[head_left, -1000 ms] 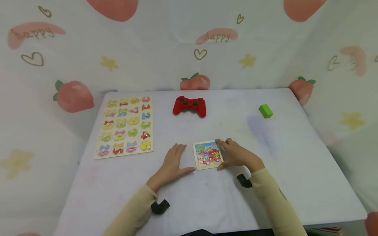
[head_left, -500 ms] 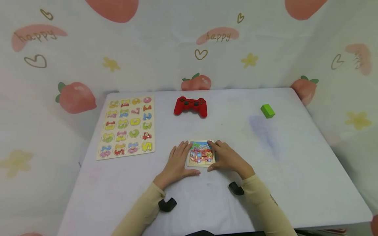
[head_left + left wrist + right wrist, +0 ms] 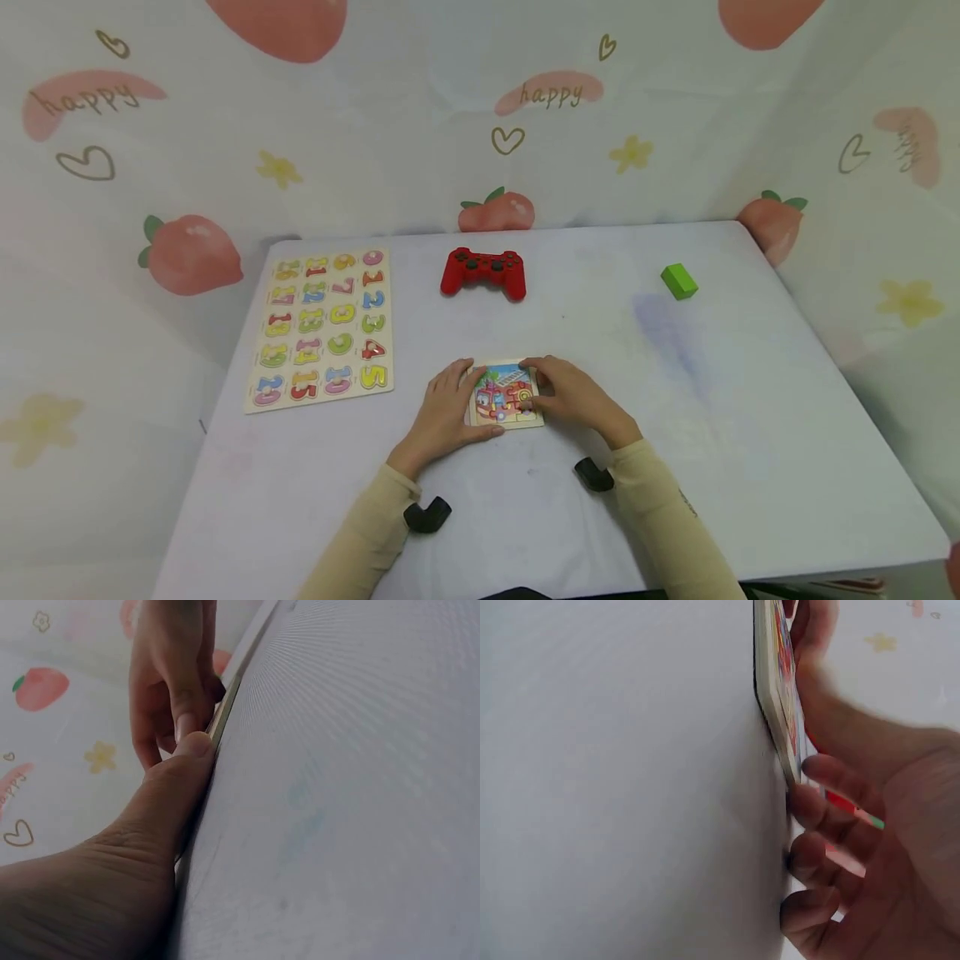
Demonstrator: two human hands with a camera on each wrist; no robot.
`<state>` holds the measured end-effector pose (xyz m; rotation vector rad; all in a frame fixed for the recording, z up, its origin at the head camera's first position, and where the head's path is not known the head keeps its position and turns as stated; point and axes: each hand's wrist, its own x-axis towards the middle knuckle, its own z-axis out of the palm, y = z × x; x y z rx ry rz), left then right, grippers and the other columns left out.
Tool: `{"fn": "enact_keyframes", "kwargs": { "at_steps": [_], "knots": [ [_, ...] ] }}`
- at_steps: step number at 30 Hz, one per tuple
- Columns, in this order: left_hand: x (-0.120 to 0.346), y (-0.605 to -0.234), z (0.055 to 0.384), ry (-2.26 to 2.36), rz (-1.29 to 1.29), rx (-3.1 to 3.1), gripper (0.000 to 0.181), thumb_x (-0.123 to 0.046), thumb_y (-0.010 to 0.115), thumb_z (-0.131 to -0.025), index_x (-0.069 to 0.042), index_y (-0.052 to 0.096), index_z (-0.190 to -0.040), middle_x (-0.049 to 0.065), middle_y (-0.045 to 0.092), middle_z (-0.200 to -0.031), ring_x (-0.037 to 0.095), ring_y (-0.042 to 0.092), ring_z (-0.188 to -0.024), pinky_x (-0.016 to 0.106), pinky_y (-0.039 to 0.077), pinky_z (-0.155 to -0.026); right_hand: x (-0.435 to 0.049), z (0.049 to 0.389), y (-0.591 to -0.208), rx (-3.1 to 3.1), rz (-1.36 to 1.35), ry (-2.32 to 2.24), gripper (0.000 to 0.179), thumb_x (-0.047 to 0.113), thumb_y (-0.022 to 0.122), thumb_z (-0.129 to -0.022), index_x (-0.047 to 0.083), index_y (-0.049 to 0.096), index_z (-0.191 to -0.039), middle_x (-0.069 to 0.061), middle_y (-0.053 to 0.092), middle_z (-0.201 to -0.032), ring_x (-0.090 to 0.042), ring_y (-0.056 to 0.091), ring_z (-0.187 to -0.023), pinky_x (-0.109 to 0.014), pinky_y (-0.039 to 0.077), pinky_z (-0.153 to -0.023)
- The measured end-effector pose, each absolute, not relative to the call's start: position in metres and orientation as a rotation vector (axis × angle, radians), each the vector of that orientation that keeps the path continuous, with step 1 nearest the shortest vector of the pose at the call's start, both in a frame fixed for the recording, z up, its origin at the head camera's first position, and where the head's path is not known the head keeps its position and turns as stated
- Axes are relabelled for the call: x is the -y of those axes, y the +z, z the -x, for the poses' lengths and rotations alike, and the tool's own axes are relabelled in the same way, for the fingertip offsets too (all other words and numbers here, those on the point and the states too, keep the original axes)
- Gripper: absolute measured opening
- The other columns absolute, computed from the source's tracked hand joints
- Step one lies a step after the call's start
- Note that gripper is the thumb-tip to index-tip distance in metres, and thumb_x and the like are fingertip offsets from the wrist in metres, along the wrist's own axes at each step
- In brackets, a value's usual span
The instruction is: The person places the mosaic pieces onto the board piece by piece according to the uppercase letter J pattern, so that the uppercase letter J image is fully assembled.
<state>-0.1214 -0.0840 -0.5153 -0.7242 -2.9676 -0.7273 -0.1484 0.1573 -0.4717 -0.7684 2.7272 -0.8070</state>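
Note:
A small square jigsaw puzzle (image 3: 495,403) with a red fire engine picture lies in its pale wooden tray in front of me. My left hand (image 3: 444,415) holds its left side, thumb along the near edge and index fingertip at the far left corner. From the right, my right hand (image 3: 581,402) has its thumb over the picture and its index fingertip by the far right corner. In the right wrist view, curled fingertips (image 3: 808,806) meet the end of the puzzle (image 3: 780,697). The left wrist view shows the left thumb (image 3: 161,799) against the tray's edge.
A wooden number board (image 3: 318,329) lies on the left of the white-covered table (image 3: 750,467). Beyond the puzzle rests a red game controller (image 3: 483,273), and a green block (image 3: 678,282) sits at the back right. A peach-patterned cloth (image 3: 405,125) hangs behind.
The puzzle has shifted left, closer to the left hand, which now reaches round its left side. The right hand followed left, and its thumb has moved from the near edge onto the picture.

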Motion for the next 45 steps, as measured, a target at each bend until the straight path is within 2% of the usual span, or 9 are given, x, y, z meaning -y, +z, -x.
{"fn": "enact_keyframes", "kwargs": {
  "at_steps": [4,8,13,17,27,31,34,38,45],
  "knots": [
    [0.085,-0.517,0.122,-0.706,0.727,2.958,0.093,-0.078,0.05,-0.07,-0.021,0.035,-0.142,0.007,0.024,-0.146,0.023,0.019,-0.135,0.047,0.019,-0.107,-0.153,0.154,-0.471,-2.757,0.719,-0.851,0.045,0.028,0.071,-0.081,0.011,0.055,-0.12,0.005,0.048,-0.076,-0.01,0.043,-0.067,-0.027,0.037,-0.061],
    [0.084,-0.518,0.122,-0.665,0.773,2.944,0.086,-0.075,0.051,-0.073,-0.027,0.035,-0.142,0.004,0.02,-0.149,0.025,0.01,-0.139,0.048,0.018,-0.107,-0.148,0.155,-0.47,-2.77,0.691,-0.846,0.042,0.026,0.071,-0.081,0.011,0.055,-0.116,0.004,0.045,-0.072,-0.01,0.04,-0.061,-0.026,0.035,-0.056],
    [0.079,-0.518,0.125,-0.537,0.965,2.901,0.072,-0.067,0.047,-0.081,-0.037,0.029,-0.144,0.001,0.013,-0.154,0.026,0.003,-0.141,0.053,0.011,-0.107,-0.145,0.155,-0.47,-2.8,0.69,-0.852,0.037,0.022,0.072,-0.081,0.009,0.057,-0.113,0.002,0.046,-0.075,-0.012,0.042,-0.064,-0.027,0.037,-0.058],
    [0.076,-0.519,0.126,-0.437,1.051,2.886,0.065,-0.064,0.041,-0.085,-0.041,0.026,-0.144,0.001,0.014,-0.154,0.026,0.005,-0.141,0.057,0.008,-0.106,-0.144,0.155,-0.472,-2.836,0.698,-0.88,0.03,0.017,0.07,-0.083,0.009,0.059,-0.11,0.0,0.048,-0.076,-0.013,0.044,-0.066,-0.028,0.039,-0.061],
    [0.077,-0.515,0.126,-0.459,1.037,2.888,0.064,-0.061,0.045,-0.084,-0.039,0.031,-0.142,0.001,0.017,-0.153,0.026,0.006,-0.141,0.057,0.008,-0.106,-0.136,0.159,-0.471,-2.87,0.55,-0.851,0.019,0.009,0.062,-0.087,0.011,0.06,-0.106,-0.004,0.051,-0.086,-0.017,0.05,-0.073,-0.032,0.045,-0.069],
    [0.076,-0.517,0.126,-0.449,1.034,2.899,0.063,-0.062,0.044,-0.084,-0.041,0.03,-0.142,-0.001,0.016,-0.153,0.024,0.005,-0.141,0.056,0.008,-0.106,-0.133,0.161,-0.471,-2.861,0.502,-0.858,0.008,0.007,0.058,-0.09,0.01,0.061,-0.096,-0.004,0.049,-0.088,-0.018,0.05,-0.078,-0.033,0.046,-0.074],
    [0.075,-0.519,0.126,-0.428,1.038,2.911,0.063,-0.063,0.042,-0.085,-0.042,0.028,-0.143,-0.002,0.014,-0.154,0.024,0.004,-0.141,0.055,0.006,-0.107,-0.133,0.161,-0.472,-2.878,0.524,-0.873,0.007,0.007,0.059,-0.089,0.011,0.064,-0.092,-0.003,0.05,-0.091,-0.017,0.052,-0.081,-0.033,0.046,-0.076],
    [0.076,-0.52,0.126,-0.425,1.047,2.909,0.063,-0.064,0.041,-0.085,-0.042,0.028,-0.143,-0.002,0.012,-0.154,0.024,0.003,-0.141,0.055,0.006,-0.107,-0.136,0.16,-0.474,-2.917,0.603,-0.868,0.011,0.008,0.064,-0.086,0.011,0.067,-0.096,-0.002,0.053,-0.095,-0.016,0.054,-0.079,-0.032,0.047,-0.074],
    [0.078,-0.517,0.125,-0.503,1.043,2.875,0.062,-0.062,0.045,-0.084,-0.04,0.034,-0.141,-0.001,0.019,-0.153,0.025,0.008,-0.14,0.055,0.007,-0.107,-0.133,0.16,-0.471,-2.954,0.658,-0.779,0.013,0.01,0.065,-0.086,0.01,0.068,-0.098,-0.003,0.054,-0.093,-0.015,0.052,-0.073,-0.031,0.047,-0.068]
  ]
}}
